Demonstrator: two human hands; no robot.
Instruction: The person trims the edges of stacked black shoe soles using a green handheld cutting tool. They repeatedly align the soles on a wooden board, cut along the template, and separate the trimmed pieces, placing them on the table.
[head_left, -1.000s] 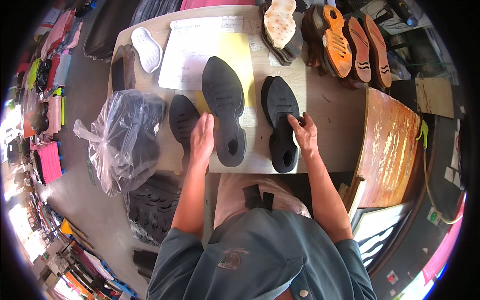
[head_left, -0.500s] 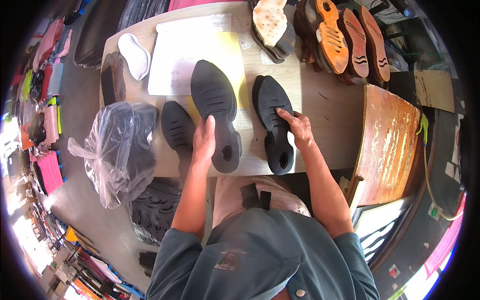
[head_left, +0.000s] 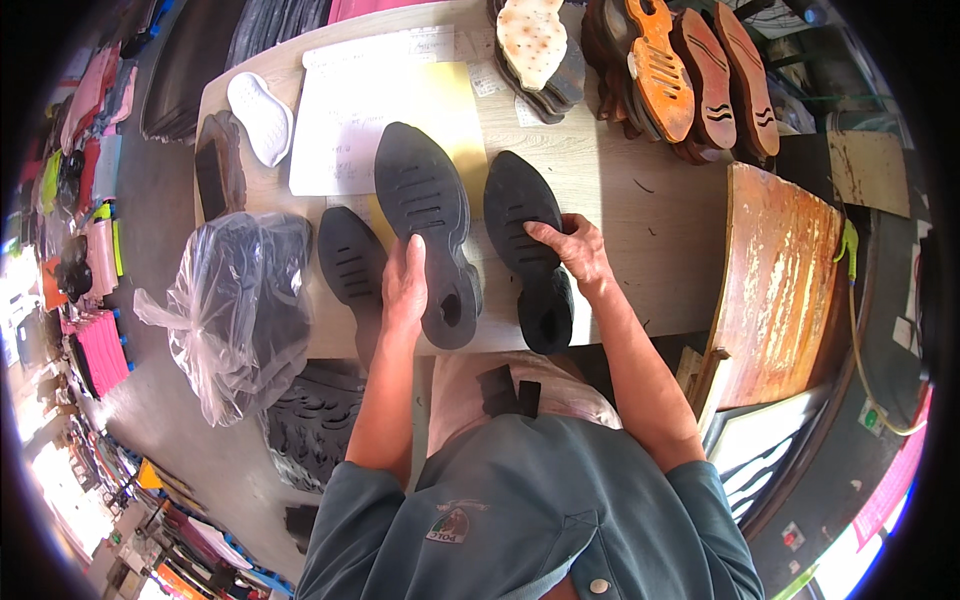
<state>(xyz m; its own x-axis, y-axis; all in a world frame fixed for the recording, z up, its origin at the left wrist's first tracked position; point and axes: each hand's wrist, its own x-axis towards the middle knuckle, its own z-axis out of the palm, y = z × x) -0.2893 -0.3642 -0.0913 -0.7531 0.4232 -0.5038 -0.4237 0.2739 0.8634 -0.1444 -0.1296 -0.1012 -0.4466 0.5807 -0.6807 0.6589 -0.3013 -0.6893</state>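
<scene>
My left hand (head_left: pixel 405 284) is closed on the edge of a large black shoe sole (head_left: pixel 422 195), its thumb lying along the top face. This sole has short slots across the front and a hole in the heel; another layer's edge shows beneath. To its right, my right hand (head_left: pixel 578 250) grips a black shoe sole (head_left: pixel 520 190), thumb on the slotted top and fingers hidden round the right side. The two soles stand close but apart. A further slotted black sole (head_left: pixel 348 255) lies left of my left hand, its heel partly covered by my forearm.
On the table (head_left: pixel 630 270) lie a paper sheet (head_left: pixel 335 120), a white sole (head_left: pixel 262 118) and a dark phone (head_left: pixel 212 178). Orange and reddish soles (head_left: pixel 660 80) are stacked far right. A plastic bag (head_left: pixel 245 300) sits at the left edge; a worn board (head_left: pixel 770 290) leans right.
My right hand has shifted left with its sole, bringing it nearer the large one and turning it slightly. My left hand and its sole have hardly moved.
</scene>
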